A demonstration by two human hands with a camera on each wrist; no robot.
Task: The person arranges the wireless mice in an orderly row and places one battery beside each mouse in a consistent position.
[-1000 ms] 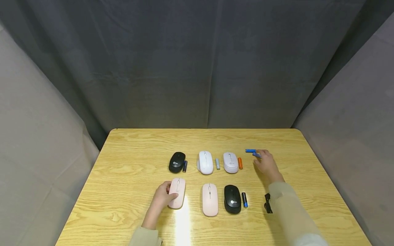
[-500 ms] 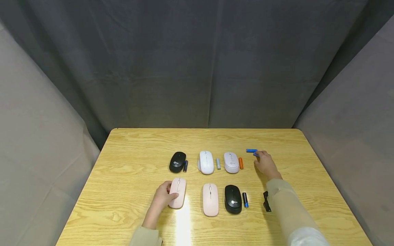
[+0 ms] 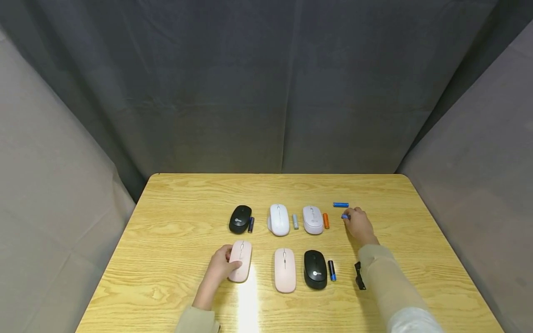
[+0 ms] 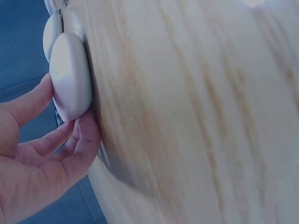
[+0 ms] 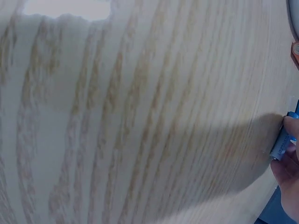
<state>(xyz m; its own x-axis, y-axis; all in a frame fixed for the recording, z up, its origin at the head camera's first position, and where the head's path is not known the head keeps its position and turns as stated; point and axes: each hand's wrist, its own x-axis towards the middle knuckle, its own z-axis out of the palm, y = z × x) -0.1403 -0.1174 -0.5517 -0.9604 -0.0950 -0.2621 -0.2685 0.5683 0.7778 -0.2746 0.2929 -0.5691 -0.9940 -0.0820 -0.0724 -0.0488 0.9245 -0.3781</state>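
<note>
My left hand (image 3: 220,264) grips a pink computer mouse (image 3: 241,263) by its left side, thumb on top of the near part. In the left wrist view the mouse (image 4: 70,77) sits between thumb and curled fingers, close over the wood. On the right, my right hand (image 3: 359,225) pinches a blue battery (image 3: 345,216), mostly covered by the fingers in the head view. The right wrist view shows this battery (image 5: 281,142) between thumb and fingertips, near the tabletop. Another blue battery (image 3: 341,204) lies just beyond that hand.
Behind are a black mouse (image 3: 240,219), a white mouse (image 3: 279,220) and a pale lilac mouse (image 3: 312,220), batteries beside them. In front lie a second pink mouse (image 3: 285,270), a black mouse (image 3: 315,269) and a dark battery (image 3: 331,270). A black strap (image 3: 360,276) hangs by the right sleeve.
The right hand has drawn the pinched blue battery slightly toward the person, away from the other blue one. The left hand and its pink mouse stay put.
</note>
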